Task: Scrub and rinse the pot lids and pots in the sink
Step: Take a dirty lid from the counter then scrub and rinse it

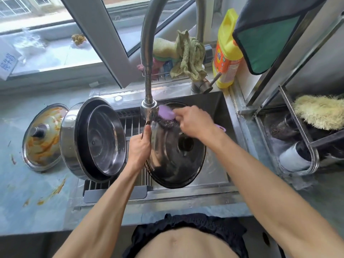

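I see the glass pot lid held tilted over the sink, its dark rim nearly upright on the left side and the knob area showing through the wet glass. My left hand is curled round the lid's left edge, thumb up along the rim. My right hand is closed round a purple-handled scrubber, whose dark wire pad presses on the upper part of the lid, right under the faucet head.

To the left, on the drain rack across the sink, a steel pot lies on its side with a smaller steel lid leaning inside its mouth. Beside it on the counter rests another lid, smeared with orange sauce; orange streaks mark the counter too.

Behind the sink a wire basket holds rags, with a green cloth draped over it. A yellow detergent bottle stands just right of it, its orange label bearing print I cannot read. A white sheet on the windowsill shows blue characters, too blurred to make out. Both forearms reach in from below, the right crossing above the sink.
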The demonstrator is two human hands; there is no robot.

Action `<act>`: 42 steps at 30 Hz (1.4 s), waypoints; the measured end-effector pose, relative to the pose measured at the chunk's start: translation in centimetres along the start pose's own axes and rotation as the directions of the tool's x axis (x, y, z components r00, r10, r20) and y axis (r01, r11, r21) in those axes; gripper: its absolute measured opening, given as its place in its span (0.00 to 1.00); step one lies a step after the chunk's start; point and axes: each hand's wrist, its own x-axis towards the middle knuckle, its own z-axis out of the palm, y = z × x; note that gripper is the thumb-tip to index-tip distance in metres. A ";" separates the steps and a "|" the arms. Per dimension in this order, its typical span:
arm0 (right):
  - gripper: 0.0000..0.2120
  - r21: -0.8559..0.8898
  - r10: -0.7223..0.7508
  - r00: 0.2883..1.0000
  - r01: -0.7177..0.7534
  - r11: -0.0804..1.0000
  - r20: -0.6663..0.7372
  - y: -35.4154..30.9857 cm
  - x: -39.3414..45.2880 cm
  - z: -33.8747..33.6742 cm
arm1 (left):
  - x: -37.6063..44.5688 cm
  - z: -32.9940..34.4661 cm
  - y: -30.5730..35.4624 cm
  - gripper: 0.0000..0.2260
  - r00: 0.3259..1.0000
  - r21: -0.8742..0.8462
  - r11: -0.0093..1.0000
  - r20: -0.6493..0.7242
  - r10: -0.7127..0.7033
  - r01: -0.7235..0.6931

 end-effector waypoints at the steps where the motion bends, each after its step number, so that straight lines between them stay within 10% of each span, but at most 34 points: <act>1: 0.11 0.017 0.051 0.999 -0.051 0.999 -0.001 0.8 0.8 -0.2 | 0.0 -0.2 -0.1 0.27 1.000 -0.004 1.000 -0.001 -0.006 0.006; 7: 0.13 0.166 0.297 0.951 -0.308 0.937 0.087 7.5 3.3 1.6 | 1.8 -2.7 0.2 0.33 0.996 0.053 0.995 0.037 -0.087 0.085; 18: 0.16 0.212 0.455 0.881 -0.474 0.855 0.133 12.0 -2.1 6.0 | 2.2 -1.8 -1.3 0.21 0.871 -0.537 0.740 -0.020 -0.490 0.405; 28: 0.10 0.049 0.218 0.973 -0.222 0.974 0.077 5.5 -11.4 7.1 | -0.1 1.6 1.1 0.21 0.707 -0.628 0.643 -0.201 -0.678 0.439; 34: 0.15 -0.079 -0.053 0.998 0.054 0.995 0.017 -0.1 -10.4 5.7 | -2.0 3.4 2.4 0.28 0.853 -0.422 0.845 -0.250 -0.458 0.330; 42: 0.10 -0.066 0.015 0.996 -0.021 0.998 -0.084 -0.9 -3.0 1.2 | -1.8 0.6 2.1 0.27 1.000 -0.064 0.998 0.014 0.000 0.001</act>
